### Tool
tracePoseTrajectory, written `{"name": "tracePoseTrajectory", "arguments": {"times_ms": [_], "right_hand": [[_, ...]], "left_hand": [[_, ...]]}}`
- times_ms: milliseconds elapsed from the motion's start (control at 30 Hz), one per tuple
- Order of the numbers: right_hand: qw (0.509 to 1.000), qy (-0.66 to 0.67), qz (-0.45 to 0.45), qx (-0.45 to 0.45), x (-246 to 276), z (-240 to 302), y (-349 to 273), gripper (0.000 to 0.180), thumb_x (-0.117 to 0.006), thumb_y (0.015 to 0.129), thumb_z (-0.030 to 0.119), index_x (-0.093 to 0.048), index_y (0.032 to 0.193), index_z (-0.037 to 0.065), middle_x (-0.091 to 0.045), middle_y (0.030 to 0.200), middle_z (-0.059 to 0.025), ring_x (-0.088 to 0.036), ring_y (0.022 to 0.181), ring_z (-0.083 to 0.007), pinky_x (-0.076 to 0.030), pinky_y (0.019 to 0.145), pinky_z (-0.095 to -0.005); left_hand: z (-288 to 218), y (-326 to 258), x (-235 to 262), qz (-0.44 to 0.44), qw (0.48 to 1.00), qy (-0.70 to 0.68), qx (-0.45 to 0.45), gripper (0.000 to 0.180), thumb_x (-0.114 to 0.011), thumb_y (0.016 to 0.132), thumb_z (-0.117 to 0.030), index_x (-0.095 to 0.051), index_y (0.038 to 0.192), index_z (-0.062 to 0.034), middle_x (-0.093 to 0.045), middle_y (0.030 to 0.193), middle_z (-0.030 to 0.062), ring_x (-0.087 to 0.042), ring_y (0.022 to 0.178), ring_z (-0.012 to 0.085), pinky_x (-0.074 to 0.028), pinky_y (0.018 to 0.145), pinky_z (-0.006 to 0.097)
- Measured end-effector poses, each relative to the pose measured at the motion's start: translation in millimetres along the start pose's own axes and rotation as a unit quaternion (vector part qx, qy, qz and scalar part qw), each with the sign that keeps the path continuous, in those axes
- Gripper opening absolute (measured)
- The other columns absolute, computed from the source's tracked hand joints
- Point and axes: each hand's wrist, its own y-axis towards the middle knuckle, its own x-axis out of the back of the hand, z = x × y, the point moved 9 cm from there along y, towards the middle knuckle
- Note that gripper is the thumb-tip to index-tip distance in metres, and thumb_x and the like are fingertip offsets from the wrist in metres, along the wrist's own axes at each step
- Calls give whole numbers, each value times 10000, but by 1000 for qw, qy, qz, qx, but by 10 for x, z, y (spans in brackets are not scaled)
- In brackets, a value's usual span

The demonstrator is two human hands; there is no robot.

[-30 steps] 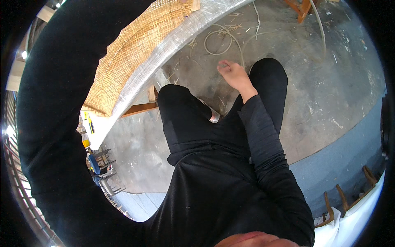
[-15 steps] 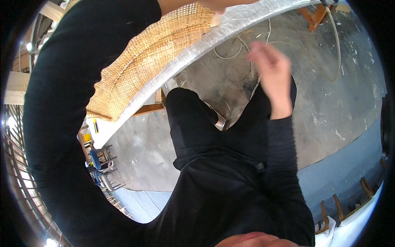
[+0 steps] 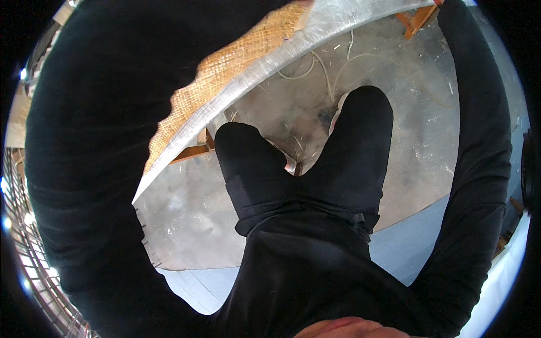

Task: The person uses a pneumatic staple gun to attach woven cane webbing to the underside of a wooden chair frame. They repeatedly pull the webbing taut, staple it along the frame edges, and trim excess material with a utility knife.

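Note:
Both my black-sleeved arms reach up past the upper edge, and my hands are out of the picture. My left sleeve curves along the left side and covers part of a tan woven cane sheet. The sheet has a wavy edge and lies on a worktable covered in clear, shiny plastic. At the right, my right sleeve extends to the far right end of the table. What either hand holds or touches cannot be seen.
Wooden table supports stand beneath the table edge. A thin pale hose loops over the grey concrete floor, among scattered scraps. My knees are close to the table. Light blue sheeting covers the floor behind me.
My right hand has gone from above my right knee up and out of view. My left arm has shifted right over the cane sheet, hiding more of it.

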Motion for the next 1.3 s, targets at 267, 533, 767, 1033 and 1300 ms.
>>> {"name": "tracePoseTrajectory", "arguments": {"times_ms": [267, 533, 767, 1033, 1300], "right_hand": [[920, 358, 95, -126, 666, 196, -996, 377, -814, 812, 270, -745, 1047, -16, -739, 869, -144, -674, 747, -277, -523, 679, -409], [831, 499, 212, -127, 609, 821, -2471, 338, -831, 887, 312, -773, 1131, 87, -576, 674, 45, -482, 582, -52, -384, 545, -222], [889, 411, 46, 197, 966, 1640, -2414, 416, -823, 783, 205, -728, 1145, 23, -757, 1003, -161, -752, 862, -272, -554, 776, -301], [937, 243, -97, 230, 868, 1847, -2387, 599, -870, 620, 216, -709, 1196, 180, -764, 957, -85, -745, 872, -265, -578, 745, -365], [944, 228, -96, 218, 894, 1892, -2341, 573, -870, 652, 238, -707, 1199, 185, -770, 968, -76, -751, 867, -257, -584, 729, -365]], "left_hand": [[-8, -63, 77, -47, 999, -22, 9, 143, -705, 855, -159, -790, 918, -63, -772, 945, 121, -734, 961, 276, -564, 931, 422], [16, -39, -12, -22, 998, 50, -10, 159, -698, 847, -133, -796, 953, -67, -770, 1004, 127, -710, 1053, 271, -524, 1015, 424], [34, -43, -16, -8, 1000, 0, -8, 181, -701, 843, -138, -795, 978, -62, -764, 1035, 134, -693, 1089, 272, -487, 1050, 427], [68, -34, 4, 16, 999, -29, -13, 210, -705, 838, -144, -793, 1007, -56, -757, 1071, 142, -674, 1131, 272, -444, 1089, 429], [92, 1, 14, 36, 998, -44, -20, 240, -710, 834, -150, -792, 1036, -51, -751, 1107, 150, -654, 1173, 273, -402, 1129, 432]]}}
